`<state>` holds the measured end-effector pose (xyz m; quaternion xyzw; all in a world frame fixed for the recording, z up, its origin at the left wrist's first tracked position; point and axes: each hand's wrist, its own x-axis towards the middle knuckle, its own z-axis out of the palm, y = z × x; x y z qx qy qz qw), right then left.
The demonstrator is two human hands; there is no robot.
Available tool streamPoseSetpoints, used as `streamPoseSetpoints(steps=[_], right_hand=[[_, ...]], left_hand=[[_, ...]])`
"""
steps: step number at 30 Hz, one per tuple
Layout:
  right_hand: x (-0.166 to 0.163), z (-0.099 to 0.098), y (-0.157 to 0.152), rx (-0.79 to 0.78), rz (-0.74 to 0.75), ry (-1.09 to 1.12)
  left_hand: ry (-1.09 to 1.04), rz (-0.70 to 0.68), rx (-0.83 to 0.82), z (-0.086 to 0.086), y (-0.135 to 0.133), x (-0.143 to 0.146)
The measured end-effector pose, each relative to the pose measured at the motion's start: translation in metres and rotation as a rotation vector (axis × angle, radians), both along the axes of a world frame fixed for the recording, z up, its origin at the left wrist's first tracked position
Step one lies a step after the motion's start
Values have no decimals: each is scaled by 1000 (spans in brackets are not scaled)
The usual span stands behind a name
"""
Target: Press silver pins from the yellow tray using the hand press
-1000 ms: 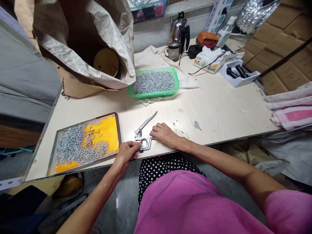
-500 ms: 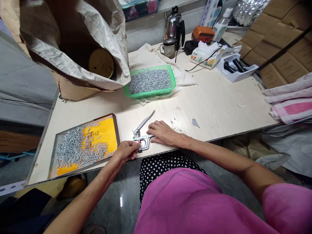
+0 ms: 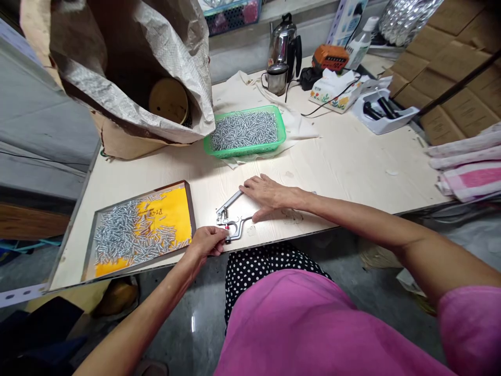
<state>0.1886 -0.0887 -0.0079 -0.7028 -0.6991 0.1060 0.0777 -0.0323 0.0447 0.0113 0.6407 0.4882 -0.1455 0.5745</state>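
A pair of grey metal hand pliers (image 3: 239, 230) with a coil spring and a red part at its jaw lies on the table near the front edge. My left hand (image 3: 207, 241) is at the jaw, thumb and fingers pinched together; whatever is between the fingertips is hidden. My right hand (image 3: 270, 196) reaches across the spread handles, fingers over the upper one and thumb at the end of the lower one. Left of them a shallow tray (image 3: 191, 209) with a yellow bottom holds many small silver metal pins (image 3: 121, 230).
A green plastic basket (image 3: 245, 152) full of similar metal pieces stands behind the pliers. To its left is a large open sack (image 3: 201, 104). Farther back are a kettle (image 3: 282, 44), metal cup (image 3: 276, 81), orange battery (image 3: 331, 57), tissue pack (image 3: 332, 96) and white container (image 3: 385, 125).
My right hand has moved up from the lower handle onto the upper handle, its thumb staying by the lower one. My left hand remains pinched at the jaw. The view has shifted slightly.
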Motion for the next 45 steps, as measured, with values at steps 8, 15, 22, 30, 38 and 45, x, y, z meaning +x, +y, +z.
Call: streamPoseSetpoints(steps=[8, 15, 22, 30, 38, 45], right_hand=[[-14, 1, -5, -8, -16, -72], [-25, 6, -15, 32, -41, -39], [-23, 8, -21, -39, -93, 13], [-24, -1, -12, -39, -137, -72], [-15, -9, -12, 35, -141, -14], [19, 0, -6, 15, -87, 136]], left_hand=[[45, -206, 293, 6, -4, -7], [-322, -751, 1118, 1, -24, 11], [-405, -991, 1060, -22, -12, 48], [-220, -1015, 1130, -11, -19, 60], [-176, -970, 1157, -12, -20, 63], [-408, -817, 1289, -39, -52, 35]])
